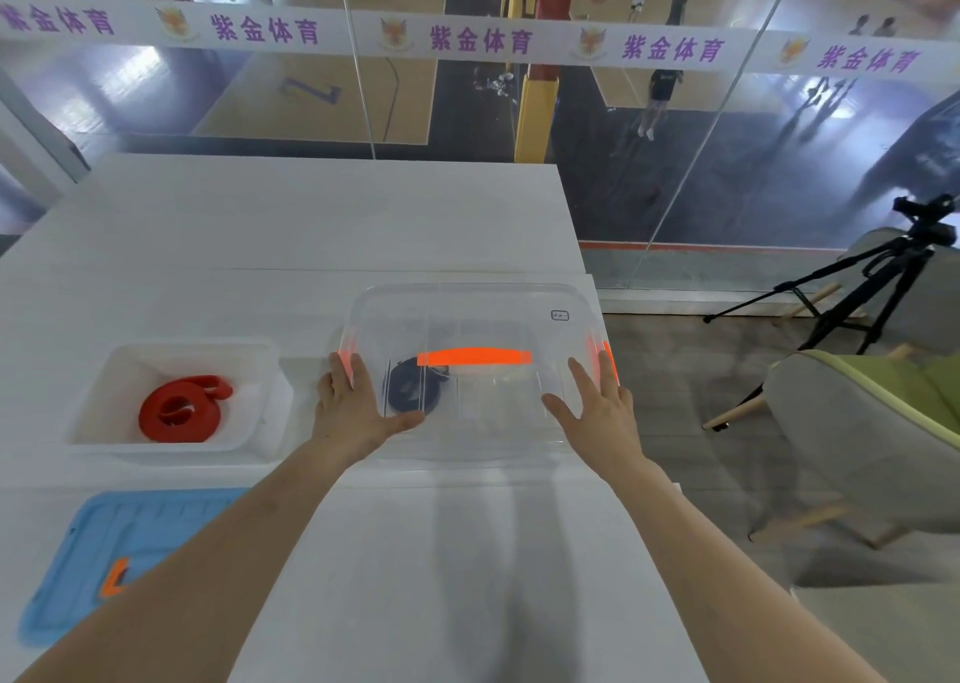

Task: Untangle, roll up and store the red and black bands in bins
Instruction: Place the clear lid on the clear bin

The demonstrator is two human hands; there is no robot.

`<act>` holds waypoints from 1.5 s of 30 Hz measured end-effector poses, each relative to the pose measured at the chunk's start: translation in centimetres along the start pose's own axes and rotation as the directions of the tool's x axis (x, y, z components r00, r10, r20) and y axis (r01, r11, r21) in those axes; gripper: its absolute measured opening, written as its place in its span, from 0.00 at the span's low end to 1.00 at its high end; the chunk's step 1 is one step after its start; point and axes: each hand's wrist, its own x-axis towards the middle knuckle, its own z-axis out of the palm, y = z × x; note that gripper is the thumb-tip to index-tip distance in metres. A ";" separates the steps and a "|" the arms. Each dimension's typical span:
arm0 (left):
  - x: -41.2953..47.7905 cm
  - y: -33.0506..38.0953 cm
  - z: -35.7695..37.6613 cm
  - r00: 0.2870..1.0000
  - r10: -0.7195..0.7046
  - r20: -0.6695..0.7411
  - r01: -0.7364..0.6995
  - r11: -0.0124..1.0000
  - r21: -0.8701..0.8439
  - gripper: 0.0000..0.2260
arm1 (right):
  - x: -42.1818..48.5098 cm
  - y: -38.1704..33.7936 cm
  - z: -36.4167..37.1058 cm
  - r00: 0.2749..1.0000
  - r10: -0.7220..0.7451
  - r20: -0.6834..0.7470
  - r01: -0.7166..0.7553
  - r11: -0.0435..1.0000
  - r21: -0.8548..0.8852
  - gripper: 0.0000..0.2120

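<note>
The red band (179, 411) lies rolled up inside an uncovered white bin (104, 438) at the left. The black band (410, 388), also rolled, sits inside a clear bin (467, 303) in the middle, seen through its clear lid with an orange handle (474, 357). My left hand (353, 407) lies flat on the lid's left side, fingers reaching the orange left latch. My right hand (597, 407) lies flat on the lid's right side near the orange right latch (608, 365). Neither hand grips anything.
A blue lid (93, 568) with an orange latch lies on the white table (311, 214) at the near left, partly under my left forearm. The table's right edge runs just beyond the clear bin. A green-grey chair (872, 422) and a camera tripod (872, 282) stand to the right.
</note>
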 end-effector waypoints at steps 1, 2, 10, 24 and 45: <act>0.0 0.0 0.0 1.000 0.000 0.003 0.000 1.000 0.002 0.64 | 0.0 0.0 0.0 1.000 0.001 0.007 -0.001 1.000 -0.024 0.36; 0.0 0.0 -0.1 1.000 -0.001 0.008 0.001 1.000 0.001 0.64 | 0.0 -0.1 0.0 1.000 0.000 0.007 0.000 0.998 -0.057 0.36; -1.7 -0.4 -1.1 0.996 0.086 -0.025 -0.086 0.996 -0.012 0.51 | -0.5 -2.1 -0.5 0.994 -0.077 -0.083 0.051 0.958 -0.281 0.29; -9.6 -14.5 -2.9 0.929 0.298 -0.217 -0.283 0.954 0.101 0.35 | -10.8 -20.9 9.1 0.891 -0.428 -0.151 0.398 0.897 -0.195 0.21; -8.4 -47.8 -1.8 0.969 -0.085 0.230 0.104 0.992 -0.074 0.39 | -20.9 -36.5 33.2 0.907 -0.004 0.421 0.112 0.966 -0.233 0.34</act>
